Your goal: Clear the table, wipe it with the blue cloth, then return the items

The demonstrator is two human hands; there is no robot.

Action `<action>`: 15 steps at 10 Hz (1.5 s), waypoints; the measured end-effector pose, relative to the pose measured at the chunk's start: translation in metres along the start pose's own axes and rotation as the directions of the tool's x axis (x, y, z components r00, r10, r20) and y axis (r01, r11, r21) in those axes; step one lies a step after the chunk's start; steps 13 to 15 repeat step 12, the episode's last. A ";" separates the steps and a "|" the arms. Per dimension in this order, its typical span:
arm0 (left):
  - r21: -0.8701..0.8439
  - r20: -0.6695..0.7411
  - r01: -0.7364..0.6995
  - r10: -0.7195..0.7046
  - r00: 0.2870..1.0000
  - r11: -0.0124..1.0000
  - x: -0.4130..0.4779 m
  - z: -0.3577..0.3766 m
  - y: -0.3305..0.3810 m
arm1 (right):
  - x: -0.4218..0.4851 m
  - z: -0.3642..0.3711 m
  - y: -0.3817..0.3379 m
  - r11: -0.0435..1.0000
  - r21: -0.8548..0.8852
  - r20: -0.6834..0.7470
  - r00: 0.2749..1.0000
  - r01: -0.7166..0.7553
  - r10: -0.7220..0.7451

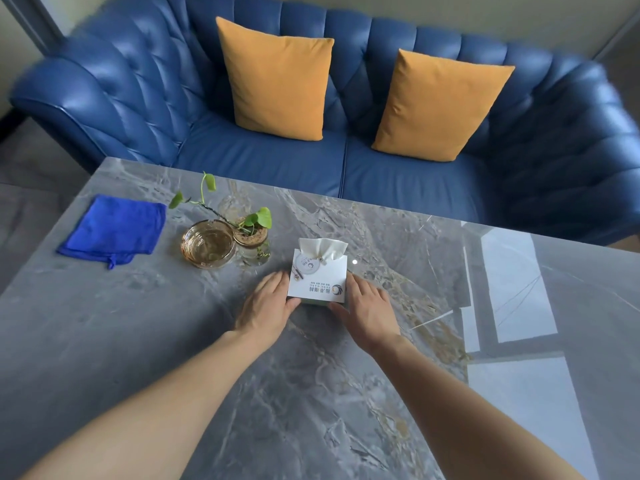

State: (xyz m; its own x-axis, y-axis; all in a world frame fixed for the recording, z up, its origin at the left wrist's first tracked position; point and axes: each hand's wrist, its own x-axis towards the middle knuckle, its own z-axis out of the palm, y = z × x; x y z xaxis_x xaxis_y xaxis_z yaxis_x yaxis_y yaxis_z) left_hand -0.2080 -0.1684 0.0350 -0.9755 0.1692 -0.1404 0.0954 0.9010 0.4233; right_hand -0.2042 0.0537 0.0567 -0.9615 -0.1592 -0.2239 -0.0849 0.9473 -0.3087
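Left hand (pixel 268 308) and right hand (pixel 369 313) are gripping the tissue box (pixel 318 279) from both sides on the counter (pixel 311 393).

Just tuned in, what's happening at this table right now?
A person's left hand and right hand press against either side of the white cardboard tissue box on the grey marble table. The folded blue cloth, amber glass ashtray and small potted plant in a glass jar sit untouched.
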 end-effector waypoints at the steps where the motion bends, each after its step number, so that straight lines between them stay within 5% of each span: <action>1: 0.004 0.002 0.004 -0.004 1.000 1.000 0.008 -0.002 -0.006 | 0.011 0.003 -0.004 1.000 -0.019 0.003 1.000 -0.008 0.008; 15: -0.017 0.078 0.062 -0.061 0.995 0.998 0.008 -0.008 -0.022 | 0.022 0.009 -0.007 0.989 -0.120 -0.016 0.996 -0.085 0.083</action>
